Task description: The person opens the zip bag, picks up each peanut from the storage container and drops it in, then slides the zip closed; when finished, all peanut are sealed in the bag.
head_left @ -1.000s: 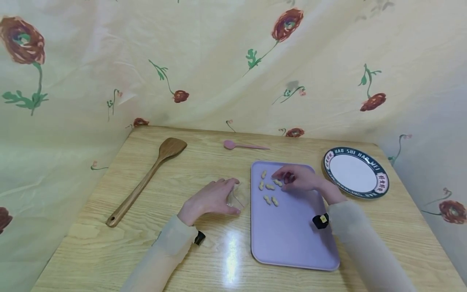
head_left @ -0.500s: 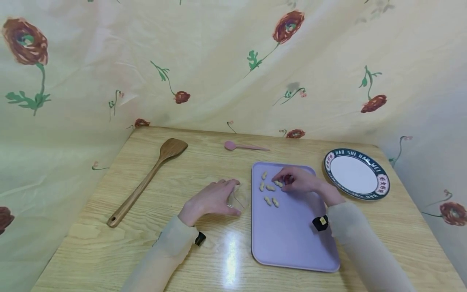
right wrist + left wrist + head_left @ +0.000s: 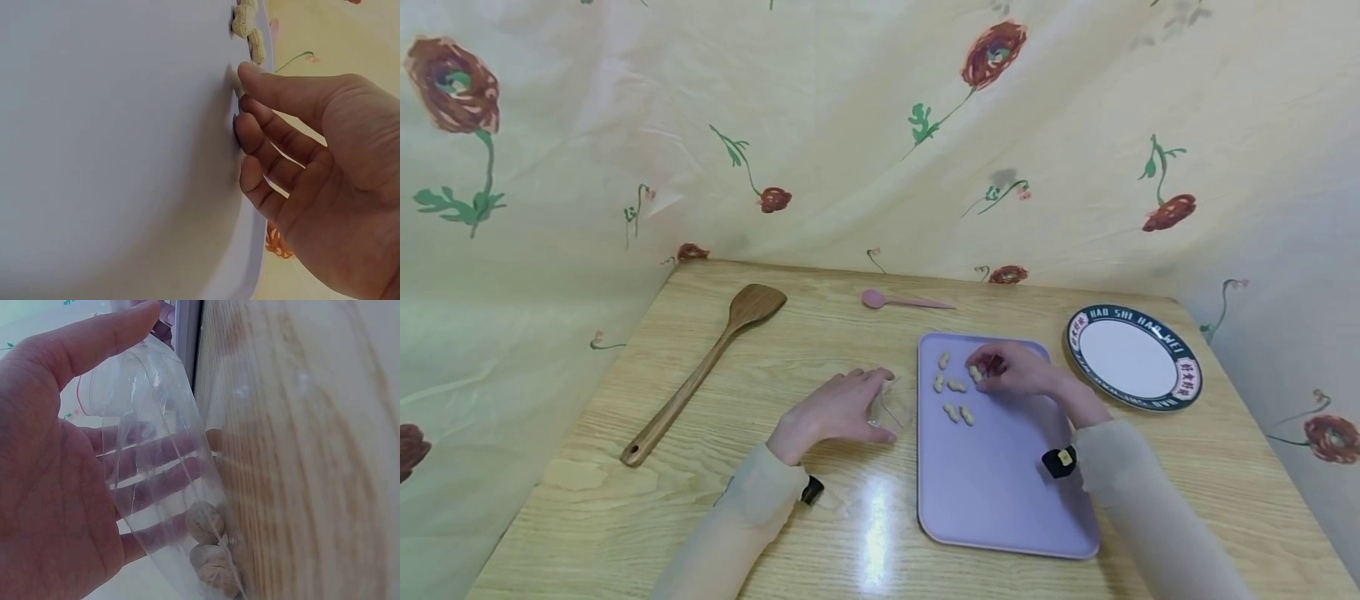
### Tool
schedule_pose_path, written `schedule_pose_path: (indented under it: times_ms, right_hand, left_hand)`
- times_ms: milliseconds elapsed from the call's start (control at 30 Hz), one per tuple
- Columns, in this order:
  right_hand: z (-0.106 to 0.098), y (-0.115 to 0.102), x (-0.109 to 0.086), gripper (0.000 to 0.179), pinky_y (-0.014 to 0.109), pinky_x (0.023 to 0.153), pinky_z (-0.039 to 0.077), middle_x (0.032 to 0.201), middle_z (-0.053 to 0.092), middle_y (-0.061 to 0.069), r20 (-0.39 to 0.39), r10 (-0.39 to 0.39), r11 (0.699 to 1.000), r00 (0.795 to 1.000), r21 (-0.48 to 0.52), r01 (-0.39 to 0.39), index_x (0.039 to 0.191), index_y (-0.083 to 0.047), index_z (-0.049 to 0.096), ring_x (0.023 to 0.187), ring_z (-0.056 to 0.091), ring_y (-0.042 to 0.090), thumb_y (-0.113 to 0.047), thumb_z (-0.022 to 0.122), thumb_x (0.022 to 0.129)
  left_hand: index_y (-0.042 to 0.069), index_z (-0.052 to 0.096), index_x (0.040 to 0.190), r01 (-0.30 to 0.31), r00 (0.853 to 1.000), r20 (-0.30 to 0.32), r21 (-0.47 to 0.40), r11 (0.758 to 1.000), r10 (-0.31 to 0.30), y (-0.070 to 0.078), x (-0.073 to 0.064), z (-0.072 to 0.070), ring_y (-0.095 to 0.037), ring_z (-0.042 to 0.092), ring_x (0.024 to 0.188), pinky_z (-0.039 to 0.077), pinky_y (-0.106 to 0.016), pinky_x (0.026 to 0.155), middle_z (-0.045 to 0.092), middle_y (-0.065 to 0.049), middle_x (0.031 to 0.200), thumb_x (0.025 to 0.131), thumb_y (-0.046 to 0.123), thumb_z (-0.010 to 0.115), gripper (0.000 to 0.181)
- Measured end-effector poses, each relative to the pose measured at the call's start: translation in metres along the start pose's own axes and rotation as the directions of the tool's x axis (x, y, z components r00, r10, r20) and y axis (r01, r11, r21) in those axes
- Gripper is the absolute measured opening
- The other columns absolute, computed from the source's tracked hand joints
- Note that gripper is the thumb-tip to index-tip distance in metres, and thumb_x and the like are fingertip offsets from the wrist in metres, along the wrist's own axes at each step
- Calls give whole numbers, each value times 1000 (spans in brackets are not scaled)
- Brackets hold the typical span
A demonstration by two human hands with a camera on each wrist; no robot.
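Note:
My left hand (image 3: 835, 404) curves round a clear plastic bag (image 3: 147, 425) on the table, just left of the purple tray (image 3: 1000, 492). In the left wrist view its thumb lies across the bag's top and the fingers show through the plastic. A few rounded, tan peanut-like lumps (image 3: 205, 522) sit at the bottom of the bag. Over the tray's far part, my right hand (image 3: 1018, 369) pinches a peanut (image 3: 975, 374) between thumb and fingertips, low over the surface. Several other peanuts (image 3: 957, 386) lie loose to its left; in the right wrist view the fingers mostly hide the pinched one.
A wooden spatula (image 3: 700, 367) lies at the left of the table. Behind the tray is a pink spoon (image 3: 910, 301). To the right sits a white plate (image 3: 1127, 357) with a dark patterned rim. A flowered cloth (image 3: 820, 108) hangs behind the table.
My right fingertips have closed on the peanut, which has turned more upright and shifted slightly right. The left hand and bag keep their place.

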State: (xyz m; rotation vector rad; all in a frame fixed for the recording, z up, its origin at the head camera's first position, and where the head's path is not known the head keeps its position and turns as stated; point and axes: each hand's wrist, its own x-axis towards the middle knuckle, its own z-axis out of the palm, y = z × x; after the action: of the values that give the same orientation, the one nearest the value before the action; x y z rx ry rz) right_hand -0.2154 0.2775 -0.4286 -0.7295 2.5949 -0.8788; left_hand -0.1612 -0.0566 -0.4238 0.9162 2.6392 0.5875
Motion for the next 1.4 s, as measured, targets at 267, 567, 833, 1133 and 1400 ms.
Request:
schedule_pose_path:
  times_ms: [267,567,833,1133,1400]
  right_hand:
    - [-1,-11,-6,33,28,69,47,90,63,3,-63,22,1000,998,18,-21,114,1,69,82,56,19,-7,79,83]
    - [-2,-38,-12,33,27,66,48,87,63,1,-159,12,1000,987,11,-10,114,1,69,80,56,19,-6,80,83]
    - [7,-64,-17,30,26,63,48,85,64,0,-258,-21,1000,966,2,22,109,1,71,75,57,17,-5,82,81]
    - [24,-84,-13,29,31,67,49,85,65,-1,-257,-58,995,965,65,77,108,2,71,77,57,16,-2,81,81]
    - [36,-87,-8,28,30,65,48,82,64,-3,-247,-35,993,968,101,62,107,2,72,75,58,14,-3,81,81]
  left_hand:
    - [12,42,148,-9,1000,0,4,1000,9,-1,0,0,-25,51,126,39,-46,106,59,-6,136,81,49,78,85]
    - [11,43,147,-18,1000,-14,-20,1000,18,-3,1,2,-25,52,124,41,-46,103,61,-3,130,80,49,79,84]
    - [11,43,147,-22,1000,-16,-20,1000,22,-3,1,2,-25,53,121,42,-45,101,63,-3,125,80,48,79,85]
    - [11,43,147,-27,999,-17,-5,1000,27,-4,1,2,-25,53,121,43,-44,101,62,-3,129,80,49,78,84]
    - [11,43,147,-22,1000,-12,-8,1000,22,-3,1,1,-25,53,123,42,-46,102,60,-5,133,80,49,78,85]
